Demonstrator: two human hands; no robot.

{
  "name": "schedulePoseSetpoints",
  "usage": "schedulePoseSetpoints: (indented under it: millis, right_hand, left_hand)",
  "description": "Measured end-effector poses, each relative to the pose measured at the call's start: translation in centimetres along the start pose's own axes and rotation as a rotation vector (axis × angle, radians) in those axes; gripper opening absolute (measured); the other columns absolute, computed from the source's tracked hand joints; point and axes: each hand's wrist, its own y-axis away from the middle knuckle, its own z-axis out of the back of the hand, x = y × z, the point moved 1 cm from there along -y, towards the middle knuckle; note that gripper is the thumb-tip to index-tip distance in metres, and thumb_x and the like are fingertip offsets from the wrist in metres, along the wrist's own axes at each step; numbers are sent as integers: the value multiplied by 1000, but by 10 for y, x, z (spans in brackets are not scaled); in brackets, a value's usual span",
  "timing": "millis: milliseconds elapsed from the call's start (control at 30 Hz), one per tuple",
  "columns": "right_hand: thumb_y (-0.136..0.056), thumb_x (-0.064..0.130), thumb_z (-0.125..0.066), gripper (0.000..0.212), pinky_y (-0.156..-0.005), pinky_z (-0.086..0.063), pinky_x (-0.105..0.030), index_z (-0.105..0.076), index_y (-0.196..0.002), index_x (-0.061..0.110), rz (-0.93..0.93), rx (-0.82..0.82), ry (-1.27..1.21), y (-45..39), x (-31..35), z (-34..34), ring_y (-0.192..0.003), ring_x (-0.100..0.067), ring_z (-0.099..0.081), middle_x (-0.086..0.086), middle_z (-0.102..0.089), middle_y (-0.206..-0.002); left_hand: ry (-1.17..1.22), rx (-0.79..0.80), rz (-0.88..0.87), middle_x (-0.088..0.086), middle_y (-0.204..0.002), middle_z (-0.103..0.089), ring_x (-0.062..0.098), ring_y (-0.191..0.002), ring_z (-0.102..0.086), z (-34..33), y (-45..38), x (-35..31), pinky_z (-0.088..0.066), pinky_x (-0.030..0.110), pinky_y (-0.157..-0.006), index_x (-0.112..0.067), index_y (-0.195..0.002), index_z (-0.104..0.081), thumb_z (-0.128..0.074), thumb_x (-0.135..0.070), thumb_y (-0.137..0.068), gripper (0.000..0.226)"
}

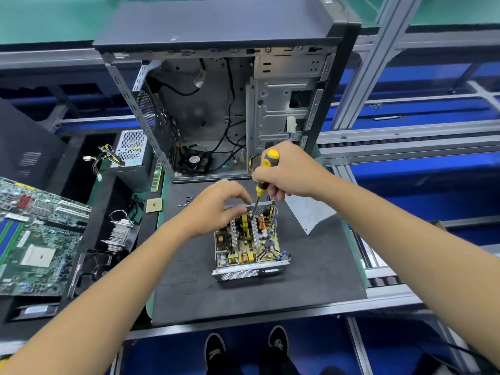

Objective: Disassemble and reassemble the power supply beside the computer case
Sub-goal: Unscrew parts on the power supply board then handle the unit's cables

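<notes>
A: What's the grip?

B: Right hand [286, 171] wraps the screwdriver [266, 171], tip inside the open power supply [250, 244] on the mat [311, 280] before the computer case [230, 104]. Left hand [219, 207], fingers curled, steadies its far edge.

A: Advice?

B: Keep the shaft upright and press down firmly.

I see bright, even overhead light with only soft, faint shadows, and a mild sheen on the computer case [205, 25] top. My wide lens bends the aluminium rails [378, 63] and stretches the forearms near the edges. The left hand [216, 205] fingertips are motion-blurred, and the far corners look soft.
</notes>
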Motion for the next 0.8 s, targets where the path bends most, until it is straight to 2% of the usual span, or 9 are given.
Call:
schedulePoseSetpoints:
  millis: [133, 200, 367, 467, 533, 633, 700, 733, 800]
  right_hand:
    - [-77, 12, -60, 19, -36, -42, -20, -57, -70, -6, 25, 140, 28, 10, -7, -2, -39, -16, -59, -5, -61, -46]
    - [-77, 10, -58, 22, -37, -44, -22, -55, -73, -12, 46, 219, 54, 13, -12, -8, -40, -19, -62, -10, -62, -47]
    - [-73, 7, -58, 18, -40, -48, -27, -53, -73, -11, 64, 308, 89, 16, -25, -22, -46, -22, -66, -9, -62, -49]
    - [-72, 8, -60, 12, -42, -49, -29, -55, -67, -1, 83, 328, 127, 15, -29, -27, -47, -24, -66, -10, -63, -51]
    - [-73, 10, -62, 12, -42, -49, -29, -56, -65, 4, 92, 342, 164, 14, -31, -29, -49, -26, -66, -10, -64, -54]
    - [-75, 10, -63, 13, -43, -50, -30, -57, -71, -1, 62, 367, 175, 11, -32, -32, -48, -22, -67, -11, -65, -56]
    - [-76, 10, -62, 13, -46, -52, -31, -58, -75, -2, 55, 393, 199, 11, -33, -34, -51, -23, -68, -14, -68, -63]
    - [-76, 10, -62, 11, -48, -53, -32, -59, -75, 0, 57, 407, 208, 12, -33, -36, -51, -23, -68, -15, -69, -64]
    - [-76, 11, -62, 7, -52, -55, -35, -61, -73, 4, 75, 426, 235, 14, -32, -37, -50, -21, -67, -11, -68, -61]
  left_hand:
    - [-158, 215, -145, -15, -96, -56, 4, -91, -47, -7, -8, -17, -38, 25, -80, -29, -82, -55, -72, -27, -79, 17]
    - [-252, 302, -214, -1, -108, -60, 15, -95, -49, -14, -9, -23, -40, 29, -81, -20, -91, -61, -75, -30, -75, 24]
    - [-332, 424, -278, 5, -113, -52, 19, -102, -37, -27, -7, -28, -20, 13, -79, -12, -107, -58, -78, -28, -71, 44]
    - [-308, 564, -143, -8, -106, -35, 4, -91, -22, -31, -11, -25, -17, 6, -75, -17, -118, -54, -71, -30, -77, 46]
    - [-226, 614, -56, -9, -97, -44, 3, -86, -32, -27, -20, -26, -26, 2, -69, -19, -110, -58, -66, -18, -78, 33]
    - [-116, 650, 8, -7, -76, -48, 7, -75, -44, -24, -33, -31, -32, -5, -63, -14, -89, -62, -55, 7, -76, 26]
    - [-52, 699, 64, -19, -73, -45, -15, -75, -48, -27, -38, -33, -29, -9, -63, -24, -84, -61, -54, 7, -84, 32]
    - [-37, 738, 91, -22, -75, -43, -23, -74, -44, -33, -40, -30, -28, -10, -62, -23, -91, -62, -55, 3, -88, 27]
    - [-66, 820, 139, -12, -81, -50, -8, -82, -43, -41, -41, -29, -29, -5, -63, -5, -114, -60, -57, -8, -92, 23]
